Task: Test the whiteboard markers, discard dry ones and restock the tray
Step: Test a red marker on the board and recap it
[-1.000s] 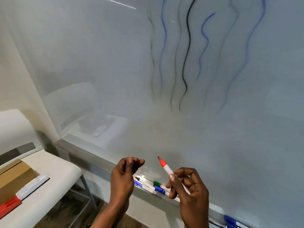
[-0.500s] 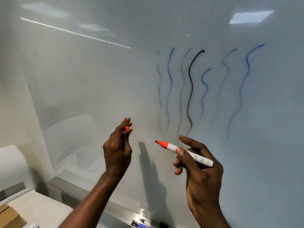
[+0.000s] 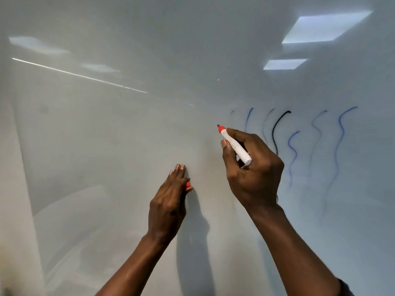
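My right hand (image 3: 252,167) grips an uncapped white marker with a red tip (image 3: 234,145). Its tip points up and left, at or very near the whiteboard (image 3: 128,135), just left of the wavy test lines (image 3: 295,146). My left hand (image 3: 168,201) is raised against the board lower down, fingers nearly straight, and it holds the marker's red cap (image 3: 187,184) between thumb and fingers. No red line shows on the board. The marker tray is out of view.
Several blue and black wavy strokes, some faint, run down the board at right. Ceiling light reflections (image 3: 324,26) glare on the glossy surface. A pale wall (image 3: 12,189) borders the board at the left.
The view has tilted up, so the tray and table dropped out of sight. My right hand rose and brought the marker tip up to the board; my left hand moved close to the board.
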A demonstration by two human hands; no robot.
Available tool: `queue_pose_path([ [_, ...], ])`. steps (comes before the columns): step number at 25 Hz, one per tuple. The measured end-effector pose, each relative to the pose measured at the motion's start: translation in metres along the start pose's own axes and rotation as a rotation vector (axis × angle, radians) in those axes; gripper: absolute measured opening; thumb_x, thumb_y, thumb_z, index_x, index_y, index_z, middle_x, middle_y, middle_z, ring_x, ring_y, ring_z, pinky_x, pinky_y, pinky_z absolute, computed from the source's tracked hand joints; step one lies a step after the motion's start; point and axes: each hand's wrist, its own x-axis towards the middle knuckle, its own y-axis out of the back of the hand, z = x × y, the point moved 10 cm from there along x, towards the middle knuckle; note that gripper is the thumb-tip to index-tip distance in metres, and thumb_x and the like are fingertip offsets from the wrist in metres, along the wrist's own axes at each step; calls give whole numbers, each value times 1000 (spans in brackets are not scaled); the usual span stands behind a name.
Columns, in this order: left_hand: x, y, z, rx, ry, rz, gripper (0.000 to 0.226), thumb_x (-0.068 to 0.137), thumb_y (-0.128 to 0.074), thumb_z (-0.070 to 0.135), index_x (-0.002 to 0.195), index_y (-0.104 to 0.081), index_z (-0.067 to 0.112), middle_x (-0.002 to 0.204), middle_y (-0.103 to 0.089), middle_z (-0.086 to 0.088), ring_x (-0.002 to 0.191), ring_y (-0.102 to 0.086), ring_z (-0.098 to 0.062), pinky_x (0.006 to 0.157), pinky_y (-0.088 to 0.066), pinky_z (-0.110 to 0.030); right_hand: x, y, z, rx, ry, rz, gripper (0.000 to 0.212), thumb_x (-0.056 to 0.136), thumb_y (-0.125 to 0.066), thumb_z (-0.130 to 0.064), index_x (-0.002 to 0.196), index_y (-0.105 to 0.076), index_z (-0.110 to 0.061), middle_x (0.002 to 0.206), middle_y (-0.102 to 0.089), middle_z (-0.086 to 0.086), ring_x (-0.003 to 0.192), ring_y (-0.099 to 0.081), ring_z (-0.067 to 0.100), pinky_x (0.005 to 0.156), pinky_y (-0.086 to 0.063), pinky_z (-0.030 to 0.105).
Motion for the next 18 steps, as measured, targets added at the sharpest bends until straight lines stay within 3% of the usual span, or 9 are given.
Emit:
queue_pose_path([
  [5,-5,-3,-6,-47,16,-10,46,103,-68,16,147,-63,3,158,-56,-11,147,-54,-23,118,-50,-41,35,-33,15,-214,29,29,27,104,-65,-33,119,-77,-14,110,-79,0,92,-75,16,76,-55,20],
  [9,-6,-3,-13,-85,13,-1,49,104,-67,20,150,-60,4,158,-56,-9,147,-54,-21,117,-52,-43,13,-49,14,-329,96,-86,23,103,-63,-31,113,-77,-16,98,-77,2,82,-72,20,63,-58,38],
  [12,-7,-4,-18,-144,49,-6,49,106,-65,22,152,-58,6,160,-55,-8,149,-53,-19,117,-52,-43,-19,-31,19,-374,56,-63,20,102,-65,-28,111,-78,-15,93,-76,1,77,-70,19,58,-55,35],
  [18,-9,-4,-15,-254,93,15,46,109,-56,26,151,-59,7,161,-52,-7,152,-46,-15,118,-50,-42,-127,-23,20,-514,94,-237,18,99,-66,-24,110,-79,-17,84,-70,-2,72,-65,18,50,-49,32],
])
